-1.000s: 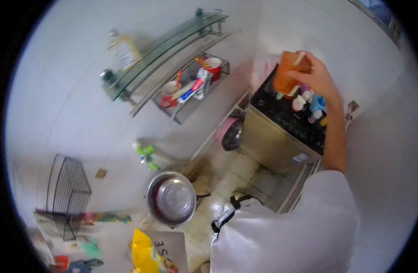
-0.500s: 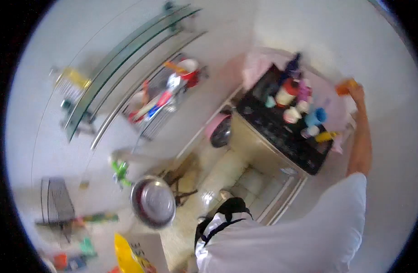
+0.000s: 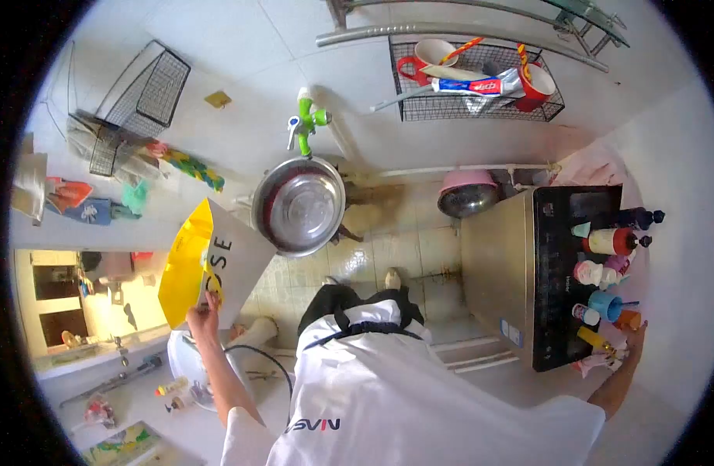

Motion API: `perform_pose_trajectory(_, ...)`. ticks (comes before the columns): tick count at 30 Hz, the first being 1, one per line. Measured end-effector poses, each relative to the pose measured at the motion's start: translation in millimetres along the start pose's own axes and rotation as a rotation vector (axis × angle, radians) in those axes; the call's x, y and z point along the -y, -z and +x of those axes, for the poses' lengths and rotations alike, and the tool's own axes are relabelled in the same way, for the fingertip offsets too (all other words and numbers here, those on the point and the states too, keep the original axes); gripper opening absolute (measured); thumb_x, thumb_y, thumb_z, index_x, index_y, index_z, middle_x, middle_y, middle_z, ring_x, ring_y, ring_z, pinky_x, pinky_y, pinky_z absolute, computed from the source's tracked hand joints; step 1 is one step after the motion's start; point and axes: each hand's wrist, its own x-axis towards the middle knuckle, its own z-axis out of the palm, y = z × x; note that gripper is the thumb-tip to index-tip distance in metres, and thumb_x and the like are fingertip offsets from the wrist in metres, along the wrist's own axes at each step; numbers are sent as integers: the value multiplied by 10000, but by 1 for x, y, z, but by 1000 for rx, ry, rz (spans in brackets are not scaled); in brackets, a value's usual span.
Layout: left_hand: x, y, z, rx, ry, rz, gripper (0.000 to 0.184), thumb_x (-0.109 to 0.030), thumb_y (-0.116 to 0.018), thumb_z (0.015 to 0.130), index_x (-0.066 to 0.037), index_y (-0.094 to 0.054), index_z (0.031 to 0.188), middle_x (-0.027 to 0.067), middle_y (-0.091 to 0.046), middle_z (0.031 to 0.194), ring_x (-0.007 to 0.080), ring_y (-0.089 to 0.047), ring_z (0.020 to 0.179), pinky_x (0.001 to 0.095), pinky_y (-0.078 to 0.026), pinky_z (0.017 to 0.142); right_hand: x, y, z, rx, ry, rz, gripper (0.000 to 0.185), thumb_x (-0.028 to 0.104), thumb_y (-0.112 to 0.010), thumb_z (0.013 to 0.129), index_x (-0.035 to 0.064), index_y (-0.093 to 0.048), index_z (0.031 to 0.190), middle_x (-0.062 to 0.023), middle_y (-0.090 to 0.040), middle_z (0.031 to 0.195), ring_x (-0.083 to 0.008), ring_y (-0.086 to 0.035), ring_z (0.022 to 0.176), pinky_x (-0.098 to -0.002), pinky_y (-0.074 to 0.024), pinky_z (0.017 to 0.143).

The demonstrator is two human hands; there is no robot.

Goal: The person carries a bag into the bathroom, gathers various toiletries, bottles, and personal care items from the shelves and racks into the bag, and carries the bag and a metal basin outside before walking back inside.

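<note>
My left hand (image 3: 204, 312) is closed on the edge of a yellow and grey bag (image 3: 187, 268) with the letters "OSE" on it. At the far right, my right hand (image 3: 635, 342) reaches to the back of a black-topped washing machine (image 3: 496, 272). Its fingers are on a small orange container (image 3: 627, 319), partly hidden by the hand. Close by are a blue cup (image 3: 605, 305), a white jar (image 3: 585, 314), a yellow tube or bottle (image 3: 593, 338) and a red-and-white bottle (image 3: 609, 241).
A metal basin (image 3: 302, 206) sits below a green tap (image 3: 305, 128). A wire rack (image 3: 481, 109) holds red mugs and toothpaste (image 3: 473, 85). A pink bowl (image 3: 469, 186) stands beside the machine. A toilet (image 3: 190, 373) is at lower left.
The view has swung round and the bag is now in fuller sight with my left hand on it. My right hand has brought the orange container from near the wall down among the bottles.
</note>
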Motion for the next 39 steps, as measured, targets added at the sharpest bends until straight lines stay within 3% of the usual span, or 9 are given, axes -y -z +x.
perform_pose_trajectory(3,11,-7,-16,42,-25,89,358,-68,-428,868,114,-413,1175,290,-422,1113,371,-466,946,350,-554,801,-32,14,-5,8,5,-31,942,495,-656,758,245,-54,1438,-289,-227,1401,-375,-448,1180,-689,-325,892)
perform_pose_trajectory(11,-2,11,2,-25,-133,-10,391,-88,-460,876,65,-387,1228,260,-400,1201,402,-430,1071,396,-530,840,18,102,-25,37,-278,-449,535,230,-568,761,16,-407,1225,-237,-516,1133,-349,-533,1053,-483,-426,883)
perform_pose_trajectory(16,3,9,-2,-2,-305,54,371,-117,-415,887,56,-399,1214,240,-433,1192,409,-462,1037,399,-532,824,230,159,-63,-317,-469,-808,518,190,-554,791,7,-438,1262,-213,-526,1194,-382,-499,1095,-405,-421,923)
perform_pose_trajectory(20,-12,29,18,-19,-321,66,363,-66,-389,844,43,-412,1190,229,-459,1170,387,-504,1015,396,-536,817,379,149,-69,-798,206,-434,442,292,-520,898,16,-475,1240,-156,-529,1214,-295,-546,1049,-399,-459,862)
perform_pose_trajectory(25,-20,69,59,64,-338,65,321,-90,-430,855,1,-464,1162,150,-532,1146,305,-552,1013,418,-524,824,665,-12,-150,342,680,611,323,211,-511,902,26,-527,1166,-107,-582,1114,-208,-556,983,-326,-439,839)
perform_pose_trajectory(29,-12,48,45,-82,-409,58,320,-142,-479,895,-38,-459,1197,137,-527,1174,283,-545,1041,406,-525,832,768,-235,-201,1451,149,624,385,310,-522,905,54,-497,1192,-136,-548,1164,-287,-563,997,-413,-494,816)
perform_pose_trajectory(34,-12,44,27,-154,-400,28,367,-105,-475,874,-36,-417,1230,144,-502,1204,298,-533,1059,431,-514,854,821,-450,-211,1474,-747,1084,523,428,-485,895,55,-427,1257,-176,-428,1297,-377,-436,1129,-526,-360,966)
perform_pose_trajectory(37,-13,38,1,-183,-420,28,393,-65,-464,845,-26,-407,1231,146,-508,1197,304,-533,1063,442,-510,863,883,-427,-245,1813,-455,1254,407,378,-473,906,75,-529,1171,-163,-549,1171,-359,-502,1084,-504,-413,932)
perform_pose_trajectory(39,-9,19,-24,-199,-458,82,387,-41,-458,813,-10,-442,1198,149,-515,1191,311,-529,1068,425,-497,891,903,-507,-230,1662,-714,1000,399,384,-491,889,87,-554,1148,-126,-578,1148,-329,-512,1079,-513,-431,908)
